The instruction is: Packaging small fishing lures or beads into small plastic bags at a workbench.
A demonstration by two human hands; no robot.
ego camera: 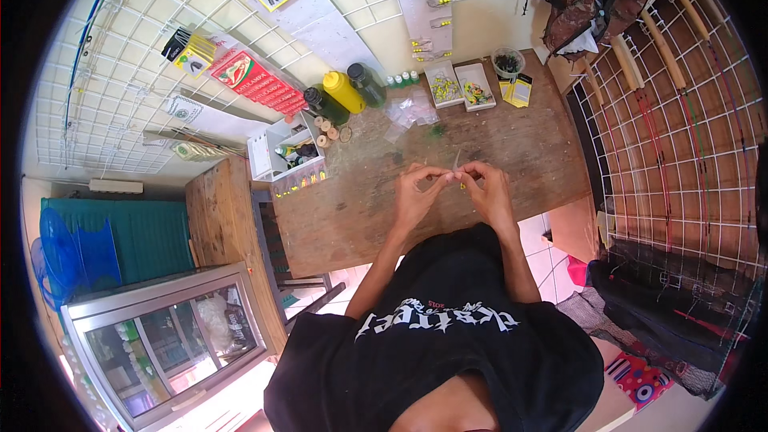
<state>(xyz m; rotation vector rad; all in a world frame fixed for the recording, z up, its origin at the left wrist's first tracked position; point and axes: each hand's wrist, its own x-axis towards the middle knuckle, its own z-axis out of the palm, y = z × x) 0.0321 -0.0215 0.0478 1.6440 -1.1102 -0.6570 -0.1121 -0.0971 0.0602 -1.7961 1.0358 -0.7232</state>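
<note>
Above the wooden table (372, 192), my left hand (421, 187) and my right hand (485, 187) meet at the fingertips. Between them they pinch a small, thin pale piece (456, 160) that points up from the fingers; its kind is too small to tell. A tiny yellow bit (462, 186) shows just under the right fingertips. Beyond the hands lie clear plastic bags (414, 111), a white tray of yellow-headed fishing jigs (444, 89) and a second white tray with coloured small pieces (477, 91).
At the table's back stand a yellow squeeze bottle (344, 91), dark bottles (366, 85) and a round clear tub (507, 62). A white divided box (258, 159) sits at the left edge, near wooden spools (324, 141). Wire grid racks (690, 132) rise at the right.
</note>
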